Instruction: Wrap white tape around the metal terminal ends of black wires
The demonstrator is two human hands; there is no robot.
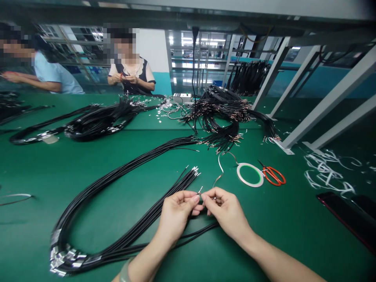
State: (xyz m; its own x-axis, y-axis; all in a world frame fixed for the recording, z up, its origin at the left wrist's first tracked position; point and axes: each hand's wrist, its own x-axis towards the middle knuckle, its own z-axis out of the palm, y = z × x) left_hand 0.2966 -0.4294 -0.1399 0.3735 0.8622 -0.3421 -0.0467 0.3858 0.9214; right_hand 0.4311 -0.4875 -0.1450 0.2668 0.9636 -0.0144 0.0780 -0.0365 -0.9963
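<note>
My left hand (176, 211) pinches the end of a thin black cable (200, 191) whose bare metal tip sticks up between my thumbs. My right hand (225, 209) is closed on the same cable end and on a strip of thin tape (219, 178) that runs up to a white tape roll (250, 174) on the green table (88, 172). Under my hands lies a long looped bundle of black cables (117, 176), its stripped ends fanned out just above my left hand.
Orange-handled scissors (273, 175) lie right of the tape roll. Large piles of black cables (223, 107) fill the far side, more to the left (96, 119). Two people sit at the far edge. White scraps (329, 172) and a dark flat object (349, 217) lie right; metal frame legs (323, 109) slant there.
</note>
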